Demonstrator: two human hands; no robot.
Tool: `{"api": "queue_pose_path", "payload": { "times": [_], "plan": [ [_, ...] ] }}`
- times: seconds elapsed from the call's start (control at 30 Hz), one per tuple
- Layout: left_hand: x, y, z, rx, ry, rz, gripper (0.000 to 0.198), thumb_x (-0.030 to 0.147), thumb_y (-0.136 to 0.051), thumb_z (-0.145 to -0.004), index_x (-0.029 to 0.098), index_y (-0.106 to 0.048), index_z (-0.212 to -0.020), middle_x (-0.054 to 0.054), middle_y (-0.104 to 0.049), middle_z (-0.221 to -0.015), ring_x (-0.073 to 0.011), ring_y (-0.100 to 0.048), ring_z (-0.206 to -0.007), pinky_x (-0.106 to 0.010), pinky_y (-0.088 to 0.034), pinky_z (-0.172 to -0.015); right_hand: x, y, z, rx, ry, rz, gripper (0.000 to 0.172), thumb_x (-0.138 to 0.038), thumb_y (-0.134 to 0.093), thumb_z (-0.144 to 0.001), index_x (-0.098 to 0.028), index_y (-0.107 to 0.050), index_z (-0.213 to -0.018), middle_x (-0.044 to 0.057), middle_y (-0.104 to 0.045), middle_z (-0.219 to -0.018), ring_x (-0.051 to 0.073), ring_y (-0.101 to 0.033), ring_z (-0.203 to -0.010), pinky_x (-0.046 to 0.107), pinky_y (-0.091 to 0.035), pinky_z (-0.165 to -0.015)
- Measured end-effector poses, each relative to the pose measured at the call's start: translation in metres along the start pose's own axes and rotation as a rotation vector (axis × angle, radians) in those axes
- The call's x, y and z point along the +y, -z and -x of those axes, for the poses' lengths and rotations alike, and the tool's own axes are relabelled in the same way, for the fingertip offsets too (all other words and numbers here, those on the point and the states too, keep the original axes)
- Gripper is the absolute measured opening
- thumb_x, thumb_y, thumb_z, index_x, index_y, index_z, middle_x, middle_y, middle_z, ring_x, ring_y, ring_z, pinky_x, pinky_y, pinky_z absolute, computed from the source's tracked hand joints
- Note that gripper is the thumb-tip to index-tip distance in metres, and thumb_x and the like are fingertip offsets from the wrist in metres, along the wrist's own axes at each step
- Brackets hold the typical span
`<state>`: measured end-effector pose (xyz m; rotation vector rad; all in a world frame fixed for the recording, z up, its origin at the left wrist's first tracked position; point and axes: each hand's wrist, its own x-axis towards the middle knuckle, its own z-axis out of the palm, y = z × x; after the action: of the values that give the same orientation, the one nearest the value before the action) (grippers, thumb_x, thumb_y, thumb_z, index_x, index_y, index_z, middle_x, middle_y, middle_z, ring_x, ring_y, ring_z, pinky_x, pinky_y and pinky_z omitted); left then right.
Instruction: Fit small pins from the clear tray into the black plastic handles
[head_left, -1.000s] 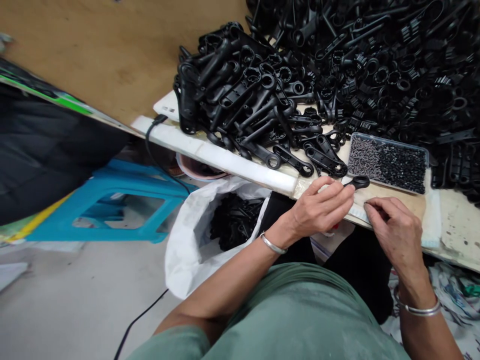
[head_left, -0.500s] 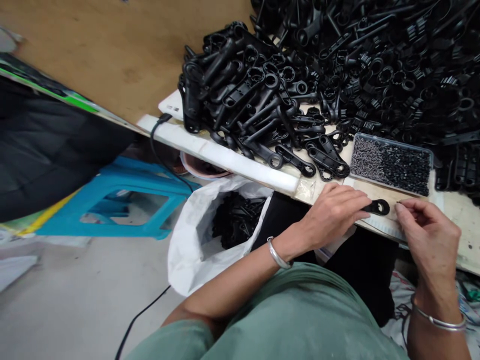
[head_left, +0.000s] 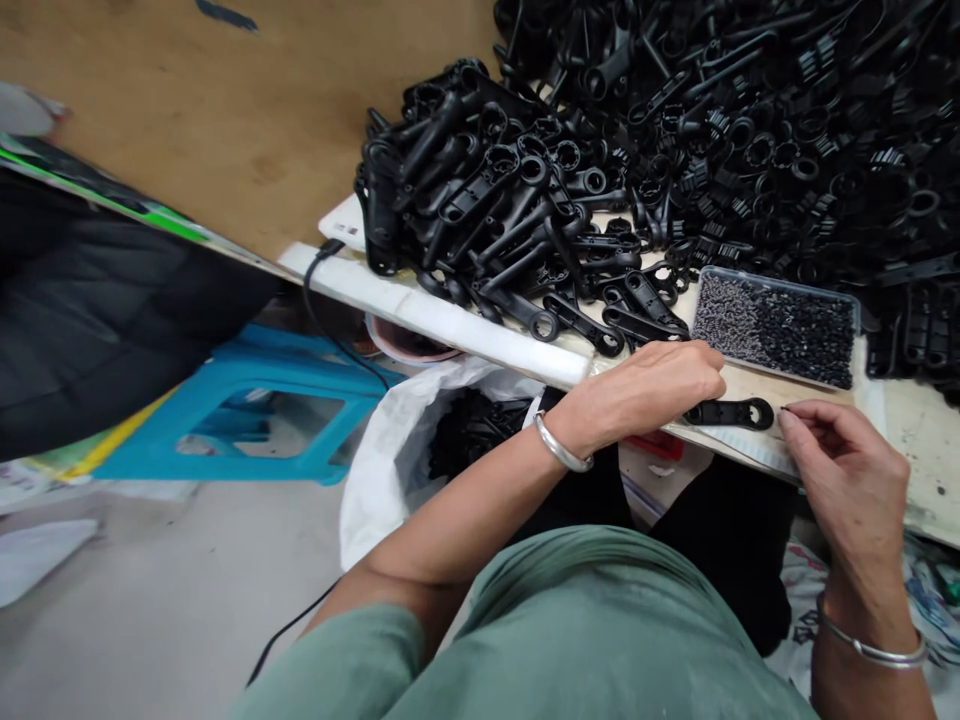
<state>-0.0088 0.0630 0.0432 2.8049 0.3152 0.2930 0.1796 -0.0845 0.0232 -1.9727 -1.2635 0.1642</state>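
Observation:
A black plastic arm with a round ring end (head_left: 731,413) lies near the table's front edge. My left hand (head_left: 656,385) is at its left end, fingers curled down; what they hold, if anything, is hidden. Just right of the ring, my right hand (head_left: 844,455) pinches a tiny dark piece between thumb and forefinger. Behind both hands sits a clear tray (head_left: 776,325) of small parts, greyish on its left and black on its right.
A large heap of black plastic parts (head_left: 510,190) covers the table's back. A white strip (head_left: 442,320) lines the front edge. Below are a white sack (head_left: 375,480) holding black parts, a blue stool (head_left: 225,410) and a black cable.
My left hand has shifted left and up along the black arm, so more of the arm shows. My right hand has barely moved, and the view has shifted slightly.

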Motion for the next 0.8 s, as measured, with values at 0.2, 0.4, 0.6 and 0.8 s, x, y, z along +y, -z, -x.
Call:
{"api": "queue_pose_path", "payload": {
  "times": [0.2, 0.4, 0.6, 0.8],
  "plan": [
    [-0.002, -0.004, -0.003, 0.079, 0.076, 0.085, 0.026, -0.002, -0.045, -0.090, 0.013, -0.065, -0.084, -0.005, -0.068, -0.089, -0.0159, -0.064, -0.081, -0.026, -0.044, -0.069, -0.007, 0.002, 0.002, 0.011, -0.130, -0.165, 0.021, -0.041, -0.075, -0.081, -0.022, -0.075, -0.089, 0.002, -0.072, -0.079, 0.014, -0.063, -0.063, 0.027, -0.054, -0.061],
    [0.018, -0.006, 0.001, 0.437, 0.260, 0.831, 0.012, 0.011, -0.060, -0.089, 0.012, -0.072, -0.087, -0.004, -0.074, -0.083, -0.0122, -0.068, -0.073, -0.021, -0.054, -0.070, -0.018, 0.005, 0.004, -0.046, -0.214, -0.350, 0.019, -0.035, -0.083, -0.072, -0.021, -0.077, -0.084, 0.000, -0.071, -0.069, 0.011, -0.062, -0.054, 0.022, -0.054, -0.052],
    [0.039, -0.015, 0.005, 0.507, 0.334, 1.204, 0.004, 0.009, -0.071, -0.078, 0.013, -0.072, -0.080, -0.002, -0.072, -0.078, -0.0099, -0.067, -0.070, -0.018, -0.055, -0.068, -0.026, 0.005, 0.013, -0.074, -0.078, -0.295, 0.016, -0.035, -0.080, -0.077, -0.023, -0.077, -0.086, 0.001, -0.075, -0.077, 0.013, -0.068, -0.061, 0.024, -0.059, -0.059],
    [0.044, -0.016, 0.010, 0.511, 0.334, 1.185, 0.008, 0.007, -0.070, -0.078, 0.012, -0.072, -0.084, -0.001, -0.072, -0.078, -0.0090, -0.066, -0.071, -0.017, -0.054, -0.069, -0.034, 0.006, 0.017, -0.091, 0.143, -0.189, 0.007, -0.031, -0.074, -0.085, -0.025, -0.075, -0.088, -0.001, -0.076, -0.084, 0.014, -0.071, -0.069, 0.024, -0.059, -0.067]
  ]
}}
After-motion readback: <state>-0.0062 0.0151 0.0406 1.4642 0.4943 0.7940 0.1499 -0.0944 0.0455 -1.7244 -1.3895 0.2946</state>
